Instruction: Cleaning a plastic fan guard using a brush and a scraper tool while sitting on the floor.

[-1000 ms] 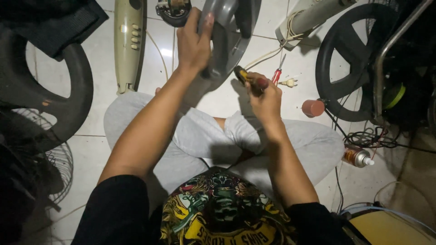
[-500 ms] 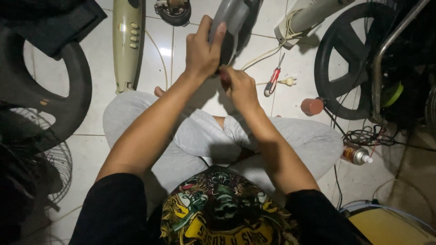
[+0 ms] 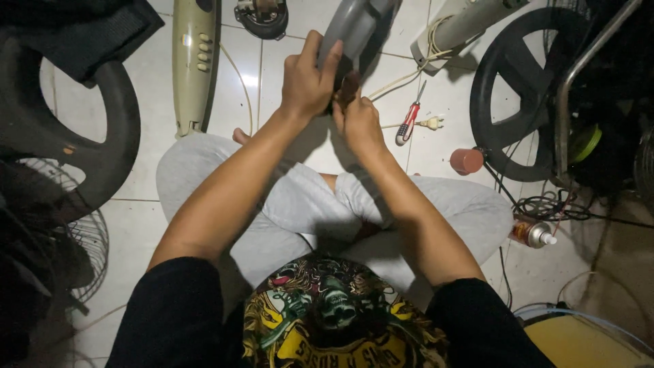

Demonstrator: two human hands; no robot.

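A grey plastic fan housing (image 3: 351, 27) stands tilted on the white tiled floor in front of my crossed legs. My left hand (image 3: 306, 82) grips its lower end from the left. My right hand (image 3: 360, 124) is closed on a dark-handled screwdriver (image 3: 349, 84), whose upper end is pressed against the underside of the housing, right beside my left hand. The tool's tip is hidden between the hands and the housing.
A red-handled screwdriver (image 3: 409, 121) and a white plug (image 3: 433, 123) lie to the right. A cream fan column (image 3: 194, 65), a small motor (image 3: 262, 17), a black fan ring (image 3: 518, 95), a red cap (image 3: 466, 161), a spray can (image 3: 533, 233) and a wire grille (image 3: 85, 252) surround me.
My right hand has moved left and up from near the red screwdriver to the grey housing, bringing the tool against it. My left hand has slid lower on the housing.
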